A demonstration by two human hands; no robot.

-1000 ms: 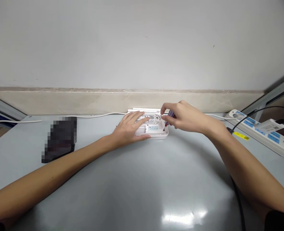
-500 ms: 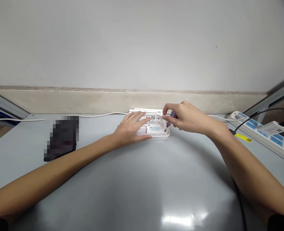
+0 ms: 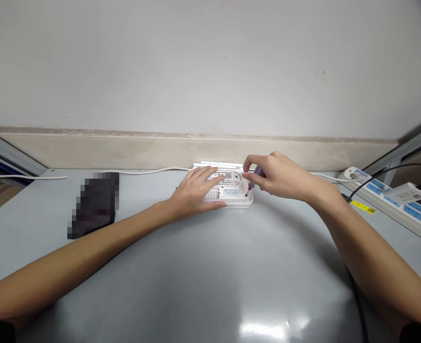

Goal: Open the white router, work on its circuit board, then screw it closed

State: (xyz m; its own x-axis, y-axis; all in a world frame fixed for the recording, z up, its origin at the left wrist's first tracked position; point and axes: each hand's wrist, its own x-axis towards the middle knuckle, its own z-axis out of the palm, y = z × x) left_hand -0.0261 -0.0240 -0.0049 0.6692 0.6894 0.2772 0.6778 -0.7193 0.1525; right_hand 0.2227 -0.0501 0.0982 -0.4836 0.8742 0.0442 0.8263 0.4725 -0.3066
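A white router [image 3: 231,192] lies underside up near the wall, its labels and vent holes showing and its antennas [image 3: 219,165] along the far edge. My left hand [image 3: 195,190] rests flat on the router's left part with the fingers spread. In my right hand [image 3: 272,174] is a screwdriver [image 3: 255,177] with a translucent purple and red handle, gripped between thumb and fingers. The screwdriver tilts, its tip at a screw hole [image 3: 246,194] in the router's near right corner. My fingers hide part of the handle.
On the right lies a white power strip [image 3: 392,202] with a white plug-in adapter [image 3: 407,193] and black cable. A dark pixelated object [image 3: 96,205] lies on the left of the grey table [image 3: 182,281]. A white cable [image 3: 146,171] runs along the wall.
The whole view has shifted slightly. Both hands, the router and the screwdriver keep nearly the same positions relative to each other.
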